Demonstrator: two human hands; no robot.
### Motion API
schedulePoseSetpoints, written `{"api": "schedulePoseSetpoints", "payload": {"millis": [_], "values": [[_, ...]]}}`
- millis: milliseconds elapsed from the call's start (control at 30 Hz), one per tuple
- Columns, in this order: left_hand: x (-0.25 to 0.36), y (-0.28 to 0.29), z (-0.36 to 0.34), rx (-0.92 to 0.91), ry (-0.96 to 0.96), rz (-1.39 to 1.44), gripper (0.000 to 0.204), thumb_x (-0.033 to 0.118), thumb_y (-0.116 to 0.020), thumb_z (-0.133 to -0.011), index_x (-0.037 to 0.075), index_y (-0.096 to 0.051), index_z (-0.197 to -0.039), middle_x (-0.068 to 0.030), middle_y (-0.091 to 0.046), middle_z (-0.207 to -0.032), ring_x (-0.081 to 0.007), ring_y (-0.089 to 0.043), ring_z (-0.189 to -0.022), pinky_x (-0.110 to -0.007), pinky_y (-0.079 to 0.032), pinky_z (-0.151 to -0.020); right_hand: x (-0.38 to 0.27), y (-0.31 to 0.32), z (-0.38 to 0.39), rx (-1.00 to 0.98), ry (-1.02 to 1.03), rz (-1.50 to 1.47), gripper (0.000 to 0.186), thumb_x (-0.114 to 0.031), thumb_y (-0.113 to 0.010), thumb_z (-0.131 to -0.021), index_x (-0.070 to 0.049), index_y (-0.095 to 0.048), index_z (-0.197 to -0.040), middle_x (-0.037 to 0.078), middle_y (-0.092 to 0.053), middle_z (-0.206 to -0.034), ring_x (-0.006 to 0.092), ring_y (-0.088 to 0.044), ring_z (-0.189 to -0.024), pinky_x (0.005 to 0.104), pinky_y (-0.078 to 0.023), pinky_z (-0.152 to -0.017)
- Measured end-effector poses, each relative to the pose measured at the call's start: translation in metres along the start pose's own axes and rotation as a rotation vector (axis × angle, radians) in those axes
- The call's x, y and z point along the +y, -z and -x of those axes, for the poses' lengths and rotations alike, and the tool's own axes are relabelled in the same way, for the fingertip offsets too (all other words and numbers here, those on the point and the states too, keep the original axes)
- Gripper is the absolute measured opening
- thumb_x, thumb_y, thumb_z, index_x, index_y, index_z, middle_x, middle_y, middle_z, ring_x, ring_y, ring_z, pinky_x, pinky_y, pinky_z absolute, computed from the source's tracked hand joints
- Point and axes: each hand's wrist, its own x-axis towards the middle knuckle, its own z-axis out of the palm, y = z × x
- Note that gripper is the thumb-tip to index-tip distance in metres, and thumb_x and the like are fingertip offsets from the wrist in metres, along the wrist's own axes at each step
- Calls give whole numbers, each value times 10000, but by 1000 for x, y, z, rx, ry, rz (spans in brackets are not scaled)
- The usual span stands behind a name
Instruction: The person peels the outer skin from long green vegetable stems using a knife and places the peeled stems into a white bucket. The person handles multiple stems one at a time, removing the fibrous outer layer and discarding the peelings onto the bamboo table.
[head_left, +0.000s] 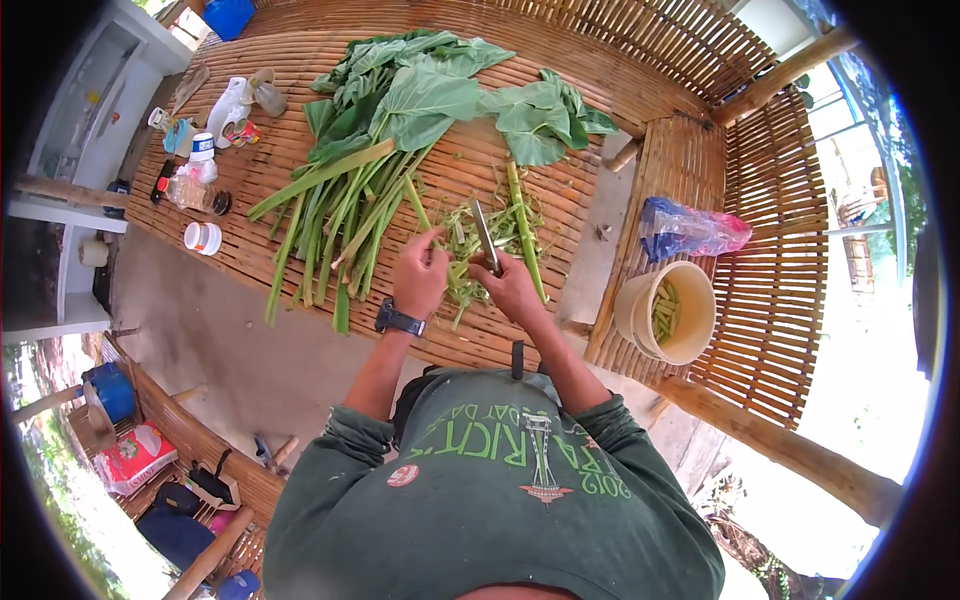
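My right hand (pixel 512 289) is closed on a knife (pixel 485 236), its blade pointing away from me. My left hand (pixel 419 272), with a dark watch on the wrist, has its fingers curled at the near end of a green leaf stalk (pixel 416 203). Between and beyond the hands lies a heap of pale green peelings (pixel 463 233) on the slatted bamboo table (pixel 330 75). One thick stalk (pixel 523 225) with a leaf at its far end lies right of the heap. At the left, a bundle of long stalks (pixel 345 230) spreads toward me, its large green leaves (pixel 430 105) at the far side.
A cream bucket (pixel 690 335) holding cut green pieces stands on the bamboo bench at right, with a blue and pink plastic bag (pixel 690 228) behind it. Several bottles and jars, including a red-capped bottle (pixel 192 194) and a white tub (pixel 203 238), sit at the table's left end.
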Motion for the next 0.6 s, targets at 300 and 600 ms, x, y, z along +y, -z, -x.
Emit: {"api": "schedulePoseSetpoints", "payload": {"millis": [300,600], "values": [[9,17,-34,319,-38,232,823,69,-765,-971,38,-306,-1654,-51,-669,-1012,-132,-651,-828,-307,-560,-714,25,16,28,171,175,612,323,-248,-726,-988,-56,-681,-1244,184,-703,-1150,384,-691,-902,461,-549,-792],[22,-5,-27,96,-32,483,362,120,-722,-1039,17,-568,-1350,-30,-659,-1075,-105,-623,-951,-270,-530,-833,-31,-6,6,8,160,3,443,-231,-796,-957,-46,-666,-1338,140,-708,-1012,225,-632,-790,375,-526,-753]]}}
